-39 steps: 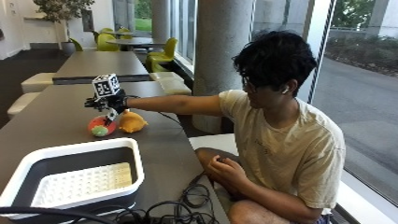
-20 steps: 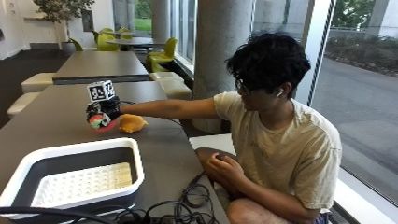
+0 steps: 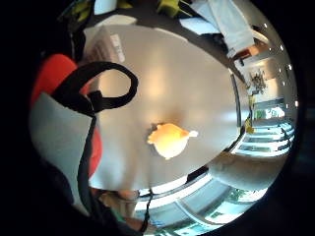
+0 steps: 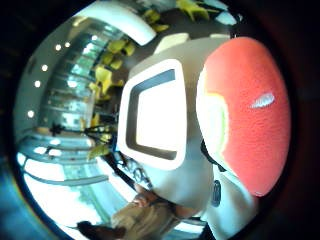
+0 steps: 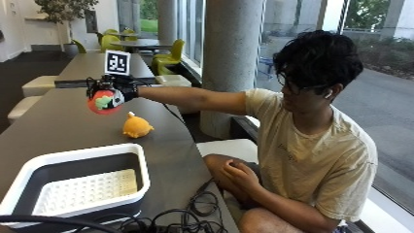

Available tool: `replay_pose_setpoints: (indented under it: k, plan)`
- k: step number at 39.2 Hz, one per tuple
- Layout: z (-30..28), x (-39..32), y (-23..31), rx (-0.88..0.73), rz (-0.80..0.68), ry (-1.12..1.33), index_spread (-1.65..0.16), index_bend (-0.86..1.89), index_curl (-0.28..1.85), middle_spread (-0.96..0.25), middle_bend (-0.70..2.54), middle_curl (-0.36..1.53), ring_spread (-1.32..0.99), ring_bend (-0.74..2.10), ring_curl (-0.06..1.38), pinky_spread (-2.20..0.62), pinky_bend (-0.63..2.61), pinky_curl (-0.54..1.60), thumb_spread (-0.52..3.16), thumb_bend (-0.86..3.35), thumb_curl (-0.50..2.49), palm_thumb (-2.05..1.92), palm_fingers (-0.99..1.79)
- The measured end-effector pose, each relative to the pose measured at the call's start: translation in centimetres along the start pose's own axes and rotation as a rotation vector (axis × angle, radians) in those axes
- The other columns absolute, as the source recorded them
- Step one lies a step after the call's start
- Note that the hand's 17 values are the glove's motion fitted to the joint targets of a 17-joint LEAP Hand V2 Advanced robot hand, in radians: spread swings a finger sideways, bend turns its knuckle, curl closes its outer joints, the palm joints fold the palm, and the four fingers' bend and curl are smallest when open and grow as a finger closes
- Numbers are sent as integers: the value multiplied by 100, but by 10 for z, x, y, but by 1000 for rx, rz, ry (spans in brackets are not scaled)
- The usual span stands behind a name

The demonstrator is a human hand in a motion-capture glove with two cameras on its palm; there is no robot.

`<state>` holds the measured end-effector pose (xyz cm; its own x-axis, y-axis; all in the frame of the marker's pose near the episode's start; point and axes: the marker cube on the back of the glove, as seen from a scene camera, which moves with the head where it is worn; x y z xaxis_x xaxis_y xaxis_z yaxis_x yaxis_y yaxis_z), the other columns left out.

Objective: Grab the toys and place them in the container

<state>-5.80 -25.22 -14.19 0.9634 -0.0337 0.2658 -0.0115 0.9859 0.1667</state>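
Gloved right hand (image 5: 119, 92) curls around a round red-and-green plush toy (image 5: 103, 102), lifted off the grey bench (image 5: 58, 131), probably for carrying to the white-rimmed plastic container (image 5: 77, 187), while an orange plush toy (image 5: 136, 127) waits.

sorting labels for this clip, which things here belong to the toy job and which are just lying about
Part of the job:
red toy, held in the gloved right hand above the table
orange toy, on the table
white container

Just lying about:
black cables by the container
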Motion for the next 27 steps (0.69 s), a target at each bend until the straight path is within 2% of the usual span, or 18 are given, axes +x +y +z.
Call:
replay_pose_setpoints:
  k: [5,11,15,18,27]
  plan:
    - [-31,-43,-3,73,14,180,-31,18,25,-20,27,29,-34,73,47,-36,111,38,113,17,63,74,60]
    - [-30,-118,-25,106,-146,25,-31,17,26,-17,25,32,-32,67,48,-31,114,40,124,16,63,67,43]
    - [-20,-153,-36,117,-153,-27,-31,20,29,-14,20,32,-28,60,47,-25,114,40,131,12,61,57,29]
    - [-9,-178,-41,115,-150,-48,-31,11,28,-12,19,33,-25,57,46,-21,118,40,134,9,59,53,18]
    - [21,-217,-48,33,-182,-8,-30,11,24,-7,18,34,-17,59,46,-14,128,41,138,7,56,50,6]
